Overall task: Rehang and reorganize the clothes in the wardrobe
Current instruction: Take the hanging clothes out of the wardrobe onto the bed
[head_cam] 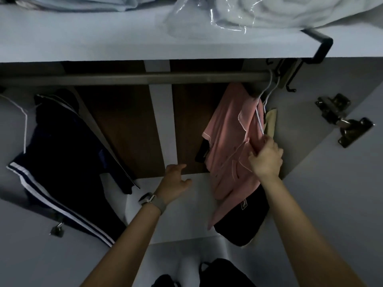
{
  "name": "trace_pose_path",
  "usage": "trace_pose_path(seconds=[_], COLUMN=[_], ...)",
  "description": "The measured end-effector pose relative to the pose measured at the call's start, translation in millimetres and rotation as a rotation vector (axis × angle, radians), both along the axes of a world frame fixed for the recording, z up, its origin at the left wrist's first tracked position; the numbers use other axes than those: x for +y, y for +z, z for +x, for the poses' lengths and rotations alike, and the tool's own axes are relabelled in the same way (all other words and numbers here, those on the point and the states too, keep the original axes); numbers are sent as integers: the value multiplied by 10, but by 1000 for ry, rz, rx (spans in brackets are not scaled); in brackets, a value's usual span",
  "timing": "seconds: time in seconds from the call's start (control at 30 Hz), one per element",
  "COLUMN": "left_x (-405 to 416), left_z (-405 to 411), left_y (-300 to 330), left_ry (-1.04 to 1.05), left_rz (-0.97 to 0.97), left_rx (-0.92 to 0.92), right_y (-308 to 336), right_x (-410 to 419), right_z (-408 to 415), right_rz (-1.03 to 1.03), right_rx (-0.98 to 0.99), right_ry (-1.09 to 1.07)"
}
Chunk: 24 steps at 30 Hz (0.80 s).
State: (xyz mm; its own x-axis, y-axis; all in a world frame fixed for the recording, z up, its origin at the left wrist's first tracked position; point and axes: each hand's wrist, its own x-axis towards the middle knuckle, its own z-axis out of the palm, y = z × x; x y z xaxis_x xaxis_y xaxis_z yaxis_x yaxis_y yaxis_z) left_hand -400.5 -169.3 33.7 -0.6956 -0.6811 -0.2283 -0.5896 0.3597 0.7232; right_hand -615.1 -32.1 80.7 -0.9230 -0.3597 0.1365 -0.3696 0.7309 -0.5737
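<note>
Where the pink shirt (230, 141) hangs from a white hanger (261, 112) at the rail's (145, 76) right end, a dark garment (242, 220) behind it is mostly hidden. Right hand (266, 157) pinches the shirt's fabric with curled fingers; left hand (176, 183) hovers loose, holding nothing.

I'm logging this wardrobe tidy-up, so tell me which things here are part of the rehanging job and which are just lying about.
Part of the job:
pink shirt, gripped by the right hand
white hanger on the rail
navy striped garment
black garment
left hand, free

Lying about:
plastic wrap on the top shelf
door hinge
padlock
</note>
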Motion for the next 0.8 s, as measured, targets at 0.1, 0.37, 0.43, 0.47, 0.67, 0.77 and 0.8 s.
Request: trace_pose_path(seconds=[0.1, 0.37, 0.43, 0.47, 0.67, 0.77, 0.8], left_x=[-84, -138, -157, -169, -327, -421, -451], left_z=[-31, -31, -10, -1, -53, -162, -222], left_y=[6, 63, 73, 91, 233, 325, 380], left_ry=[27, 69, 77, 79, 157, 218, 229], left_rz=[5, 30, 11, -3, -54, -46, -61], left_rx=[13, 51, 65, 75, 188, 258, 279], right_y=[30, -7, -34, -40, 52, 136, 167], right_x=[-167, -790, -874, -892, -869, -766, -713], right_z=[-94, 103, 293, 389, 627, 501, 444], right_rz=[-134, -403, -397, -409, -416, -340, -306], right_rx=[-76, -342, -394, -419, -587, -486, -416], right_ry=[84, 228, 293, 319, 484, 508, 500])
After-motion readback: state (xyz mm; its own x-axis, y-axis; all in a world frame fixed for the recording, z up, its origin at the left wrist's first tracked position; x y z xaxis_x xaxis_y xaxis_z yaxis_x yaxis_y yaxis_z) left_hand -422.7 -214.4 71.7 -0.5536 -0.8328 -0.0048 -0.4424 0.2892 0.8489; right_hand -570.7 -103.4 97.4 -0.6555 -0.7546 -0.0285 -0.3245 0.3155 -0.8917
